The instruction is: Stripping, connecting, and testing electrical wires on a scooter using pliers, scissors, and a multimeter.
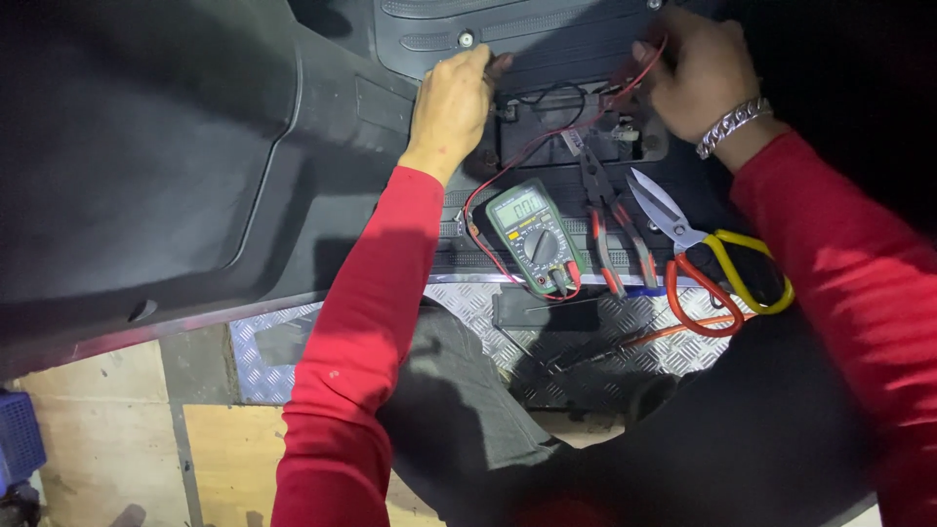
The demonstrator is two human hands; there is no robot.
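Note:
My left hand [452, 102] reaches into an open compartment [556, 122] in the black floorboard of a scooter, its fingertips at the compartment's left edge; whether it holds a probe I cannot tell. On the right side of that opening my right hand [698, 73], with a metal bracelet on the wrist, pinches a thin red wire [639, 78]. A green multimeter [534, 236] lies on the floorboard below the opening, red and black leads running up from it. Beside it lie red-handled pliers [610, 229] and scissors [698, 244] with red and yellow handles.
A checker-plate metal step [293, 342] runs under the floorboard edge. The black scooter body panel [146, 146] fills the left. Tiled floor [98, 429] lies below, with a blue crate [18, 439] at the left edge. My dark trouser leg [468, 410] is in the foreground.

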